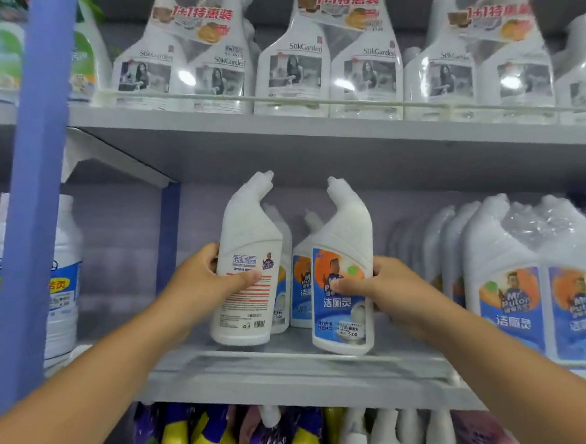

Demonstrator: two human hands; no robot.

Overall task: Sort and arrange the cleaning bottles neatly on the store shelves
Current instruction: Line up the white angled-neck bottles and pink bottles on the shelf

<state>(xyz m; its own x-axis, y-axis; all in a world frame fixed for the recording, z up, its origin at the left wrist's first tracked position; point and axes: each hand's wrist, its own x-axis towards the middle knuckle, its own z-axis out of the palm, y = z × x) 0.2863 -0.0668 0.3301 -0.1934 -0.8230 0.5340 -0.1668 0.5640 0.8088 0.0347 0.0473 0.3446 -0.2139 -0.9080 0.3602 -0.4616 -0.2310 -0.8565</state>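
Two white angled-neck toilet cleaner bottles are held over the middle shelf (pixel 275 368). My left hand (pixel 209 278) grips the left bottle (pixel 245 308), whose back label with red lines and a barcode faces me. My right hand (pixel 383 289) grips the right bottle (pixel 342 310), whose blue and orange front label faces me. Both bottles tilt a little, bases just above the shelf's front. Two more of the same bottles (pixel 297 290) stand behind them.
Wrapped twin packs of the same cleaner (pixel 517 287) fill the shelf's right side. White spray bottles (pixel 294 67) line the upper shelf. A blue upright post (pixel 36 189) stands at left beside large jugs (pixel 61 283). Yellow and purple bottles (pixel 217 433) sit below.
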